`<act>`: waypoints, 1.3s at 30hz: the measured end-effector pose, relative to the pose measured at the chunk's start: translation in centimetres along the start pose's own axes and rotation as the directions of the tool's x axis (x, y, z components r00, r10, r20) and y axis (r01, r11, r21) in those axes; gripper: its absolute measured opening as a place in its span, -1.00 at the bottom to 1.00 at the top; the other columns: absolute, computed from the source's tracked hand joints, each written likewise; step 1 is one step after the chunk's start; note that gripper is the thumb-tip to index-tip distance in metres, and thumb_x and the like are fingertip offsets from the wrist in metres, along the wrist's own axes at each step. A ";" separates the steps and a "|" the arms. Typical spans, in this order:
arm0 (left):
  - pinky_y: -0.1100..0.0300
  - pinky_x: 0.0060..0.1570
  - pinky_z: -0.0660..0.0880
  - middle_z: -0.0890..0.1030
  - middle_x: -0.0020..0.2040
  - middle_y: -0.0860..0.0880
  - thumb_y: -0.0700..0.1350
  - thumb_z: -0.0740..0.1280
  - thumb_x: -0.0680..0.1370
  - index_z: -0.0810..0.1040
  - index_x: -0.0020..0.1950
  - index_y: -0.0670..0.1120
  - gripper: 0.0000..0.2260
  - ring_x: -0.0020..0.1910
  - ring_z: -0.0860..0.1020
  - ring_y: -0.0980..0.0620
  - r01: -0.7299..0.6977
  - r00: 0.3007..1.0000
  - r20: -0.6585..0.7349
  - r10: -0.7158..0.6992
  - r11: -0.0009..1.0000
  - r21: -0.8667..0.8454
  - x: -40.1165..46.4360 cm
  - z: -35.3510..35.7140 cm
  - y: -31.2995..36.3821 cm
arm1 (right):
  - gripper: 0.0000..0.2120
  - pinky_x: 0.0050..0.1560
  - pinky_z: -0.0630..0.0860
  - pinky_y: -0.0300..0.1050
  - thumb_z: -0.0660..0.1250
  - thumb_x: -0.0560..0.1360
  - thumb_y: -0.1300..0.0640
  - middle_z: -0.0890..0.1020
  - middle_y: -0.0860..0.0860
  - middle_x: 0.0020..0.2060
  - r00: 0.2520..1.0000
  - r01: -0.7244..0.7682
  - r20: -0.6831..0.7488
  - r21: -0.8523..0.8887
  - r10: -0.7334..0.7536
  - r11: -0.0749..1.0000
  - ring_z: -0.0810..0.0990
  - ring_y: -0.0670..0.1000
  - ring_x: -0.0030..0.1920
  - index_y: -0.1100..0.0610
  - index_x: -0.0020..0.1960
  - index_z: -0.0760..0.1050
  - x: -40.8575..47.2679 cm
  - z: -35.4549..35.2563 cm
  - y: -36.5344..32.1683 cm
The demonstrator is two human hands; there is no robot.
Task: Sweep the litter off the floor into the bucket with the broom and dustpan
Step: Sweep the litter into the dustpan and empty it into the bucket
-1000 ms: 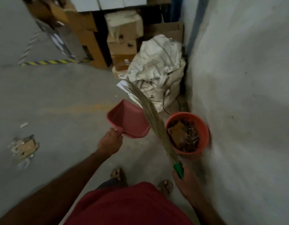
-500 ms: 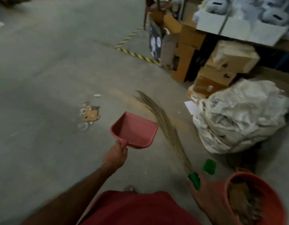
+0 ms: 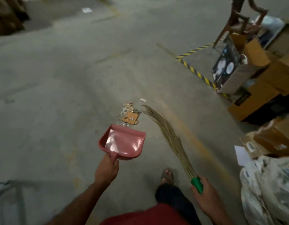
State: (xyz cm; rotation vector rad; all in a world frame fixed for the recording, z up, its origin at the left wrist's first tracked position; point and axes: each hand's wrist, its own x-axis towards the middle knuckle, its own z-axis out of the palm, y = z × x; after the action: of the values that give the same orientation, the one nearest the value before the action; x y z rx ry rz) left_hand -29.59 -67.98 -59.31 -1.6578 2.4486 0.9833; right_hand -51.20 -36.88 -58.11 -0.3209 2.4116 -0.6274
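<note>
Litter (image 3: 130, 115), cardboard scraps on concrete, beyond glossy pink dustpan (image 3: 123, 142).

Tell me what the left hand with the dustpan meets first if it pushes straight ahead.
Probably the litter pile: it lies just beyond the dustpan lip, in line with the left hand. Height above the floor is unclear.

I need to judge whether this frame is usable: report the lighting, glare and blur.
Head view: dim, flat light; a pale glare patch on the pink dustpan; motion blur smears the grass broom bristles and the cardboard boxes at right; wide-angle bending at the edges; the litter pile stays readable.
</note>
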 end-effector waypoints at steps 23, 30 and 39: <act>0.03 -0.11 0.48 0.56 -0.07 -0.09 0.03 0.26 0.58 0.44 0.02 -0.07 -0.83 -0.04 0.58 -0.18 0.509 0.861 0.028 -0.508 0.860 -0.040 39.1 10.1 10.0 | -0.53 0.01 0.50 -0.05 0.26 0.58 -0.06 0.53 0.06 0.19 0.962 0.155 0.266 -0.353 -0.060 0.923 0.56 0.12 0.13 -0.04 0.45 0.27 54.6 6.8 -24.3; -0.02 -0.08 0.50 0.60 -0.04 -0.16 -0.06 0.34 0.53 0.51 0.08 -0.11 -0.81 -0.01 0.58 -0.25 0.537 0.843 0.061 -0.535 0.844 -0.010 48.1 21.5 -1.8 | -0.40 0.23 0.47 0.10 0.26 0.59 0.09 0.48 0.27 0.29 0.983 0.157 0.144 -0.357 -0.112 0.921 0.51 0.29 0.25 0.03 0.58 0.16 73.8 19.0 -24.7; -0.04 0.03 0.51 0.58 0.11 -0.12 0.04 0.30 0.55 0.46 0.19 -0.07 -0.72 0.11 0.56 -0.19 0.572 0.796 0.125 -0.592 0.803 0.166 52.7 30.5 -14.2 | -0.37 0.28 0.46 0.09 0.31 0.58 0.12 0.49 0.20 0.34 0.872 0.440 0.430 -0.475 -0.235 0.762 0.49 0.24 0.29 0.05 0.59 0.16 82.2 29.3 -19.3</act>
State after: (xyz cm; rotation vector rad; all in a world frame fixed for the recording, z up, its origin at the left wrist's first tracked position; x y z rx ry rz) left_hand -50.03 -99.40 -109.29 -1.9959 1.6619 0.8154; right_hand -95.50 -94.22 -110.38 -1.0568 2.1451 0.0329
